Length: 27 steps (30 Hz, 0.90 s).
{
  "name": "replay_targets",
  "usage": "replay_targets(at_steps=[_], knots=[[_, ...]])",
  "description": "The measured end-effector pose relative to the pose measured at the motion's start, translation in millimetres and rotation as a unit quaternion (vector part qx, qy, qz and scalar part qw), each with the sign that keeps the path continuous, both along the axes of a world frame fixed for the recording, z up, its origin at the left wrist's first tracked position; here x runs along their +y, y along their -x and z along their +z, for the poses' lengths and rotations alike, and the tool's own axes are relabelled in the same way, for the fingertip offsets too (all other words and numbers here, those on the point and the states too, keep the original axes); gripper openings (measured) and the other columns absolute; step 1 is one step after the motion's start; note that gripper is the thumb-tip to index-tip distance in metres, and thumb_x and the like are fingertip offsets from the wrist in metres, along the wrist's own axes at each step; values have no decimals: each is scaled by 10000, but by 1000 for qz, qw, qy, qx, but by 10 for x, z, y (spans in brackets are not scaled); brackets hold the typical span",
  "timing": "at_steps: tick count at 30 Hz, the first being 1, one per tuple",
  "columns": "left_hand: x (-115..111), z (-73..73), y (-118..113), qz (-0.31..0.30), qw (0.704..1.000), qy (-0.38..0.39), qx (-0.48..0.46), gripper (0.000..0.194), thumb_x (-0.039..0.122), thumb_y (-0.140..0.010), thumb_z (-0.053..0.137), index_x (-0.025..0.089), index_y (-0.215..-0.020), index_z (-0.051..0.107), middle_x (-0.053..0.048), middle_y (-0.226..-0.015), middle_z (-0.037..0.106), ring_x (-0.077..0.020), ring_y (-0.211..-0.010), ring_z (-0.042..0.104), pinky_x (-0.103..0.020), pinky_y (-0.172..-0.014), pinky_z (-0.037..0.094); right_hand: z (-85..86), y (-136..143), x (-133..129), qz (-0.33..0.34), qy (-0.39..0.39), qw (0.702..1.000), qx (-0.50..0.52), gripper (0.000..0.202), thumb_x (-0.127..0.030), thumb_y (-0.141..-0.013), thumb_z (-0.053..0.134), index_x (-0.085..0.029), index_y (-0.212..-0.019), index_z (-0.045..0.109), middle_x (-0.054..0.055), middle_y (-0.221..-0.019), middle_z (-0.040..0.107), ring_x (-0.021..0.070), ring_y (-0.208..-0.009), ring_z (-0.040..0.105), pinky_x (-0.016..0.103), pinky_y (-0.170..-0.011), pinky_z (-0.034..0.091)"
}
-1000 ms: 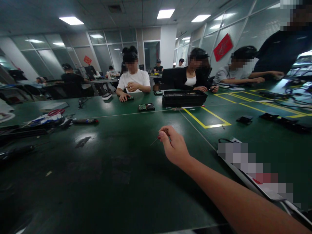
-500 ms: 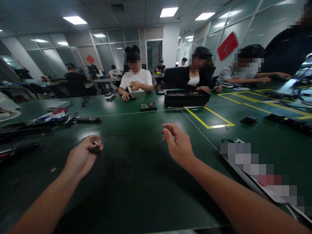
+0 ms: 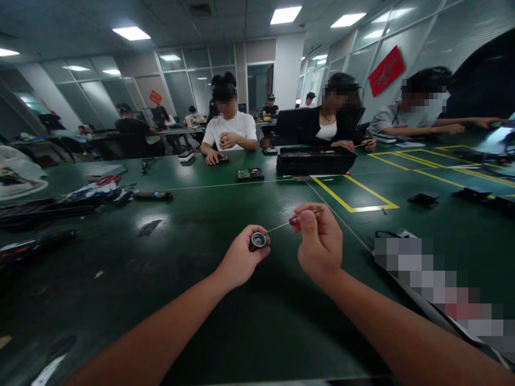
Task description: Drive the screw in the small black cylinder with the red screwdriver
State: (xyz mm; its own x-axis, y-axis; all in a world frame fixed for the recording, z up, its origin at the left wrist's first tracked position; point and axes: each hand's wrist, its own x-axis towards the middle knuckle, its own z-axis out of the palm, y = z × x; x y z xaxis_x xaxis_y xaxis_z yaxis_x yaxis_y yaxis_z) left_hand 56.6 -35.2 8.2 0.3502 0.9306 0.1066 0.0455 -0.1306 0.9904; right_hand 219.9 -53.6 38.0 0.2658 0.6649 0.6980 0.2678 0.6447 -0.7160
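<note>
Between thumb and fingers, my left hand [image 3: 240,261] grips a small dark cylindrical part [image 3: 258,240]. Its round open end, with a pale rim and an inset face, points toward me; it looks like a plug or socket connector. My right hand [image 3: 321,245] is closed on a thin screwdriver [image 3: 294,220] with a red and clear handle. The screwdriver's shaft points left and its tip is at the upper side of the cylindrical part; I cannot tell whether it touches. Both hands are above the green table [image 3: 225,332].
A black open box [image 3: 316,162] and a hard drive [image 3: 250,175] lie farther back. On the left are a dark pen-like tool [image 3: 153,196], a power tool [image 3: 36,242] and cables. Co-workers sit across the table. A pixelated flat object [image 3: 438,289] lies at right.
My left hand has moved right with the cylindrical part and turned its open end toward me. My right hand has shifted slightly right, and the screwdriver tip now meets the part's edge in view.
</note>
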Motion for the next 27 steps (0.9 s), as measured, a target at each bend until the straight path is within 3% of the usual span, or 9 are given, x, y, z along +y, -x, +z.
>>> replay_targets(at_steps=[9, 13, 21, 24, 27], knots=[[27, -65, 110, 8, 1000, -6, -24, 376, 159, -762, 745, 192, -1122, 642, -60, -1075, 693, -210, -1048, 648, -382, -991, 485, -55, -7, 33, 20, 38, 990, -135, 146, -341, -1011, 492, -242, -963, 589, -9, -766, 658, 153, -680, 654, 298, -637, 483], [51, -71, 138, 25, 999, -29, 0, 295, 193, -769, 762, 175, -1048, 669, -69, -1079, 700, -222, -1044, 653, -383, -986, 488, -29, -5, 28, -6, 41, 984, -174, 132, -324, -1000, 504, -235, -958, 593, -6, -751, 672, 151, -654, 653, 284, -609, 472], [109, -146, 210, 56, 992, -100, 47, 320, 234, -804, 766, 207, -1118, 708, -69, -1184, 701, -252, -1145, 626, -411, -1058, 429, 59, -30, 13, -48, 0, 972, -232, 152, -349, -915, 664, -227, -824, 665, 9, -745, 695, 168, -664, 652, 298, -621, 507], [114, -144, 218, 59, 991, -105, 63, 322, 250, -811, 764, 206, -1124, 708, -66, -1185, 707, -253, -1136, 631, -404, -1046, 430, 39, -21, 18, -42, -23, 970, -239, 80, -301, -905, 685, -227, -935, 693, 21, -827, 714, 181, -742, 678, 325, -693, 543], [116, -145, 216, 59, 990, -109, 69, 332, 252, -803, 772, 204, -1126, 709, -62, -1181, 711, -250, -1129, 636, -388, -1030, 437, -3, -5, 20, -32, -39, 973, -225, 304, -234, -895, 697, -235, -1194, 648, 22, -900, 732, 184, -798, 701, 346, -762, 567]])
